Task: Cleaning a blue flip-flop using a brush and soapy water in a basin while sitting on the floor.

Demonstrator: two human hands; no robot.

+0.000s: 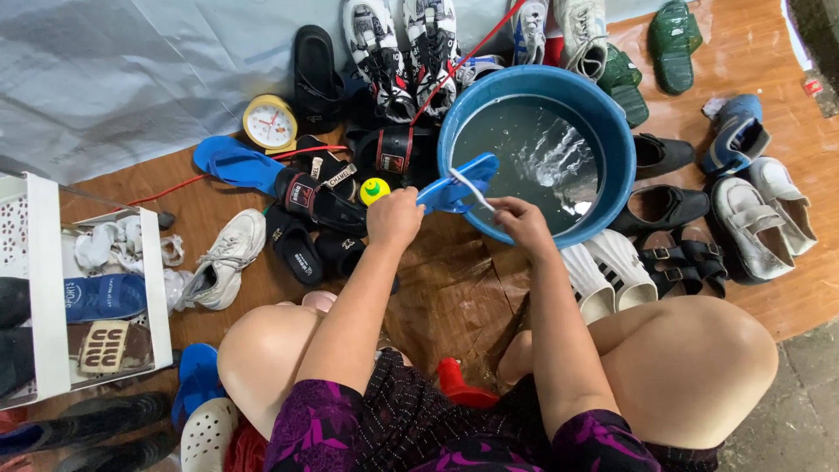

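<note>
At the bottom of the frame the person's bare knees and a purple patterned garment fill the view, and a red object [463,389] between the legs is mostly hidden. From there both forearms reach up toward the centre. The left hand [395,218] is closed around the heel end of a blue flip-flop [456,185], holding it over the near rim of the blue basin [612,131]. The right hand [523,220] pinches a thin white brush [472,189] laid across the sandal; its bristle end is too small to make out. The water in the basin is rippled and reflective, so nothing below its surface can be told. At the left edge a white shoe rack [52,288] is cut off. Beyond the hands, black sandals, a second blue flip-flop [234,163] and a round yellow clock [269,122] lie on the floor. Sneakers along the top edge are cropped.
</note>
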